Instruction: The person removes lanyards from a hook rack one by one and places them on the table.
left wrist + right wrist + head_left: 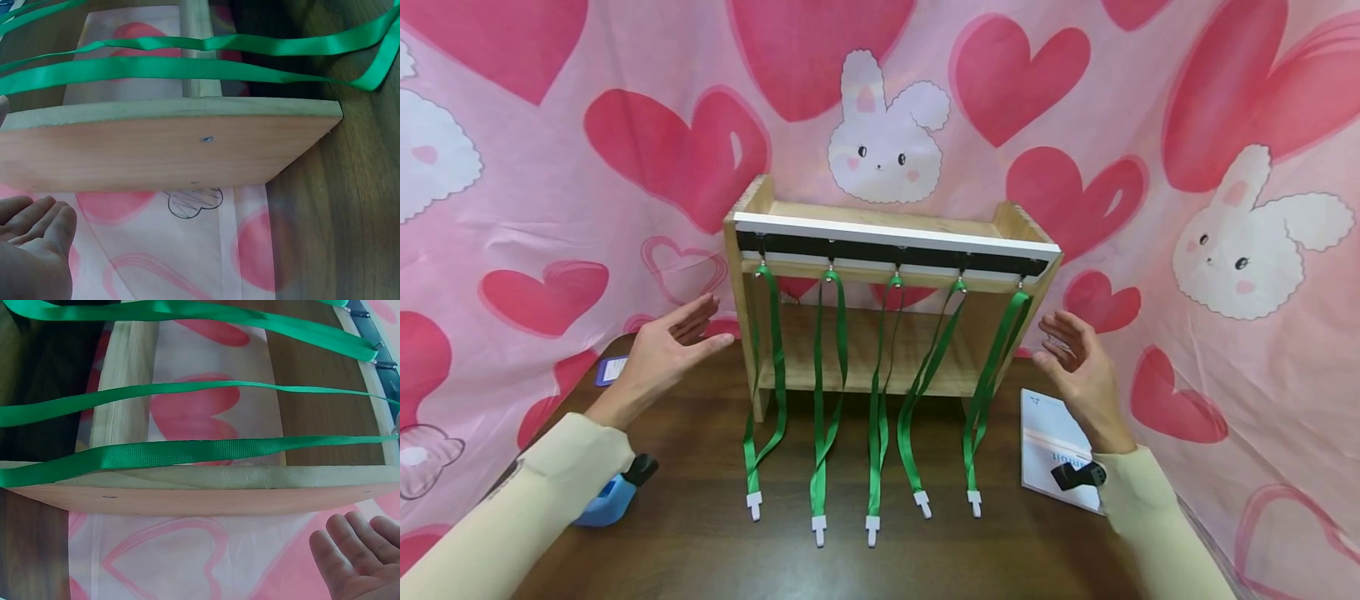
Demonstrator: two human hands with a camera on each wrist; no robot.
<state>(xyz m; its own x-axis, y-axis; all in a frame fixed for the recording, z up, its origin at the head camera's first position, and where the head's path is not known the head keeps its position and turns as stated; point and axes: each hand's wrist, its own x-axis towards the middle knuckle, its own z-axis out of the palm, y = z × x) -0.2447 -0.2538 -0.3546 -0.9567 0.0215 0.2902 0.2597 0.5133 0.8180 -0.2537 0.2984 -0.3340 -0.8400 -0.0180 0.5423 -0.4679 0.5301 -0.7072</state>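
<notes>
Hovering left hand (662, 354): fingers straight, holds nothing, just beside the rack's left wall.
Wooden rack (752, 217): upright on the bench (700, 517), between both hands.
Green lanyards (827, 392): five, hanging from the rack's hooks.
Right hand (1078, 371): fingers relaxed, holds nothing, near the right wall.

Bright, even light; wide-angle edge distortion

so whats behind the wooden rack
Behind the wooden rack hangs a pink cloth with hearts and bunnies, showing between the shelves. The rack's boards and green straps cover parts of it.
</notes>
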